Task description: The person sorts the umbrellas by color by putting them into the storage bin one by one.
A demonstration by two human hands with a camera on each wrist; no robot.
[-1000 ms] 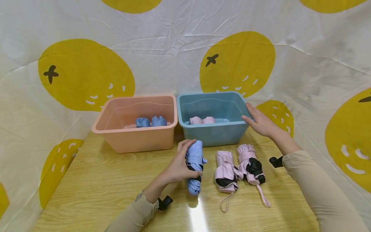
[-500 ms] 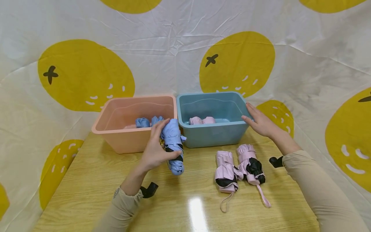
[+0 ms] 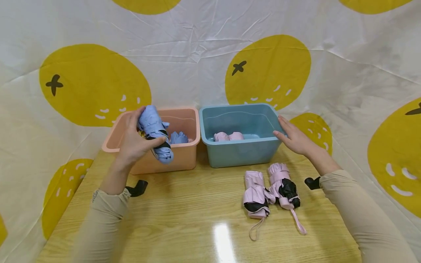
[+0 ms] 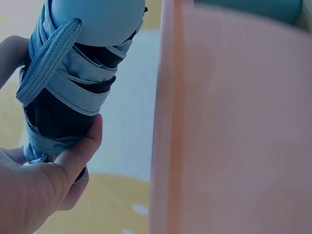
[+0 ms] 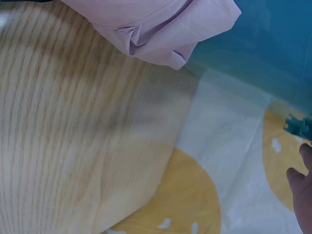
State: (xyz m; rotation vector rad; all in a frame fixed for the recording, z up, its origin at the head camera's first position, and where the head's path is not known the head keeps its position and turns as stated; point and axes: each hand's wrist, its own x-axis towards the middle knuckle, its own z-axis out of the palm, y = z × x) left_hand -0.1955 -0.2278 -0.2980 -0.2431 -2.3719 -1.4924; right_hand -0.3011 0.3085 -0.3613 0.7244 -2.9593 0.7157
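Across the whole background hangs a white cloth (image 3: 187, 65) printed with big yellow fruit. Below it spreads a wood-grain table (image 3: 184, 219), bearing a peach bin (image 3: 181, 159) and, just beside it, a teal bin (image 3: 243, 153). From the lower corners reach a left sleeve (image 3: 102, 223) and a right sleeve (image 3: 361, 208), both beige.

Two folded pink-and-black umbrellas, one nearer the middle (image 3: 254, 195) and one farther right (image 3: 284, 186), lie close together before the teal bin. A folded blue umbrella (image 3: 154, 128) is clamped in the left hand (image 3: 133, 144), between thumb and fingers; raised off the table and tilted, it overlaps the peach bin's front rim in the head view.

The right hand (image 3: 294, 138), fingers straight, rests at the teal bin's right front corner, thumb apart, gripping nothing. Pale pink bundles (image 3: 221, 136) sit inside that bin; a blue bundle (image 3: 179, 138) shows in the peach one. Smallest is the held umbrella's braided cord (image 4: 48, 63).
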